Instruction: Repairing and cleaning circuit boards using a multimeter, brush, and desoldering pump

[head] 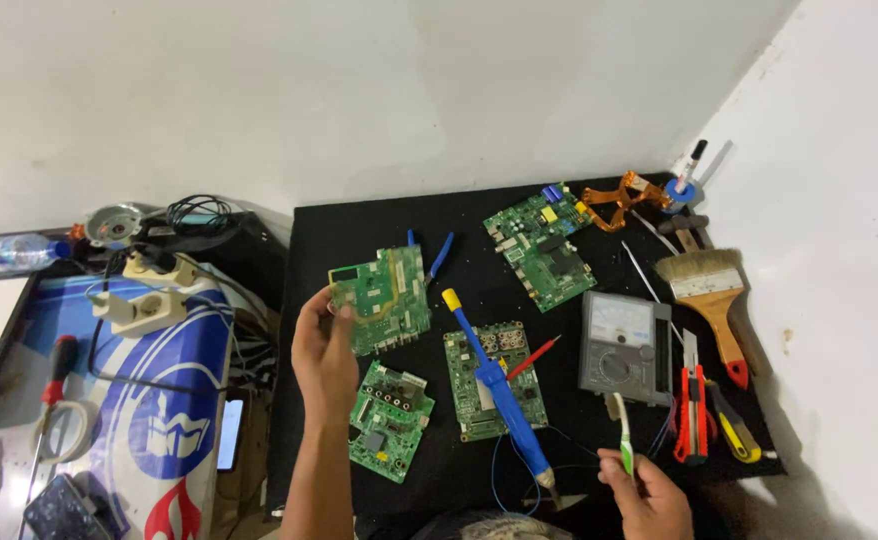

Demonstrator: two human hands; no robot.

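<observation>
My left hand (pixel 324 345) grips the left edge of a green circuit board (pixel 384 295) and holds it tilted above the black mat (pixel 359 225). My right hand (pixel 644 495) is closed on the handle of a green and white toothbrush (pixel 622 425), its head pointing up toward a grey analog multimeter (pixel 624 345). A blue soldering iron with a yellow end (pixel 494 385) lies across another green board (pixel 491 380). A smaller board (pixel 389 418) lies just right of my left forearm. A larger board (pixel 541 245) rests at the back.
At the right edge of the mat lie a wide paintbrush (pixel 711 295), an orange utility knife (pixel 692 405) and a yellow-handled tool (pixel 734 430). Orange flex cable (pixel 619 195) sits at the back. Power strips (pixel 149 290), a screwdriver (pixel 56 370) and tape are on the left table.
</observation>
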